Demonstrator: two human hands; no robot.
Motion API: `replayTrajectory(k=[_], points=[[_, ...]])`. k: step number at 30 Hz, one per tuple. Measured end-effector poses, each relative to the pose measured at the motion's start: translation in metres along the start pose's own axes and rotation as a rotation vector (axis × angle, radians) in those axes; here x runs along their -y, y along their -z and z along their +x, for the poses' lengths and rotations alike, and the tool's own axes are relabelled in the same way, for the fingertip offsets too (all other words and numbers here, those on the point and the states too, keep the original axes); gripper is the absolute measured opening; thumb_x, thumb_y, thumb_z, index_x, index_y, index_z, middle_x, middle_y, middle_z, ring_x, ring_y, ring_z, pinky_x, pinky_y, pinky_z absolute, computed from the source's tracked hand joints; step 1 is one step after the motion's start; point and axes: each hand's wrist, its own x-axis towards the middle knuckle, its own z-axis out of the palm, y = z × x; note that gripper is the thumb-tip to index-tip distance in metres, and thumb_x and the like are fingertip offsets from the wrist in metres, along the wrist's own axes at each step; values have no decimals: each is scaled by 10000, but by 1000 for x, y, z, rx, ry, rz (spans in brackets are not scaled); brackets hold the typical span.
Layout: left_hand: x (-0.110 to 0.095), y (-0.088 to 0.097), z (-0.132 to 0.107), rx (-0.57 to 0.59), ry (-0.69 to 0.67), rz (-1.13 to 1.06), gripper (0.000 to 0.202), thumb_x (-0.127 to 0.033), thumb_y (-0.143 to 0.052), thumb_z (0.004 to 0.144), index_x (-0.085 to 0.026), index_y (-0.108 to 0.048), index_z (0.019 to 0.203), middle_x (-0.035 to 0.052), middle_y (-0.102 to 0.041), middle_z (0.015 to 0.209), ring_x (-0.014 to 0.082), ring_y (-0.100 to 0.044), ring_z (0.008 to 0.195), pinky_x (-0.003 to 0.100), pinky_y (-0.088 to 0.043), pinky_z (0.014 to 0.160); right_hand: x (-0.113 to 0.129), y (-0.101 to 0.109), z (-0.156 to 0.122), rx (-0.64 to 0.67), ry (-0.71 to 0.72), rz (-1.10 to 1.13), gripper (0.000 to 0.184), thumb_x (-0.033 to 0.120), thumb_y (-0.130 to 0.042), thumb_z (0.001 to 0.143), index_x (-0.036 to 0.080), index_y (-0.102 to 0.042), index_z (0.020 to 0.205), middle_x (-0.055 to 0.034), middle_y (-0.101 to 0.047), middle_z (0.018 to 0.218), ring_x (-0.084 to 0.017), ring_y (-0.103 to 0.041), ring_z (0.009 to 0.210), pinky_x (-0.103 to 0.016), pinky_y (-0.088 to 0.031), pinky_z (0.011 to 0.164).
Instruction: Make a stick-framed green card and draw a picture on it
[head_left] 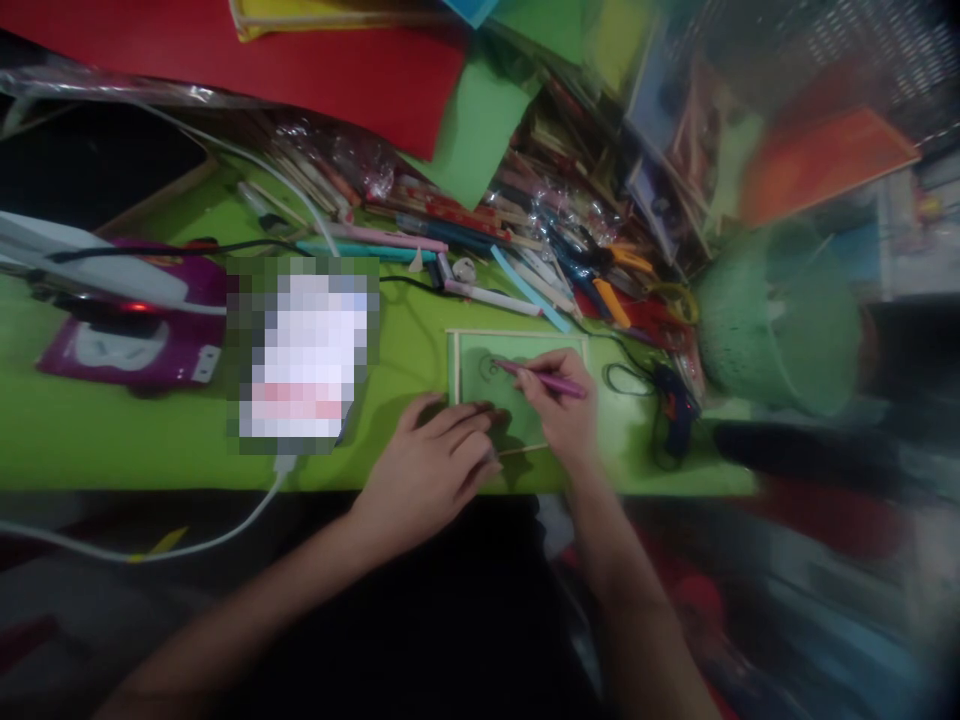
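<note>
A green rectangular card (517,420) with thin pale strips along its edges lies on the bright green table. Near its upper left part is a small dark curved drawing (489,368). My right hand (562,400) grips a purple pen (556,382), whose tip touches the card beside that drawing. Spread over the card's lower left corner, my left hand (435,455) rests with its fingers stretched out and nothing held in them. Part of the card's lower edge is hidden by the hands.
Left of the card lies a phone (307,355), its screen blurred out, with a white cable (285,460) plugged in. A glue gun (673,410) and a green bin (780,320) stand right. Pens, orange-handled tools (611,300) and sticks crowd the back below red paper (360,80).
</note>
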Motion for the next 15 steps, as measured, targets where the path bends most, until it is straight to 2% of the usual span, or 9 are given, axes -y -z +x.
replayTrajectory(k=[7,15], points=[[1,-1,0,6,-2,-11,156,-282,-514,1077,-202,-645,1050,38,-752,1311,257,-678,1242,521,-391,1086,-2,1,0,-20,1,-7,168,366,-743,896,231,-645,916,13,-706,805,-145,-679,732,-281,-551,671],[0,-1,0,4,-2,-6,161,-277,-510,1076,-200,-647,1039,52,-751,1315,263,-678,1243,524,-385,1095,-2,1,1,-35,12,-25,137,325,-731,877,232,-632,878,30,-677,745,-134,-636,667,-260,-513,612]])
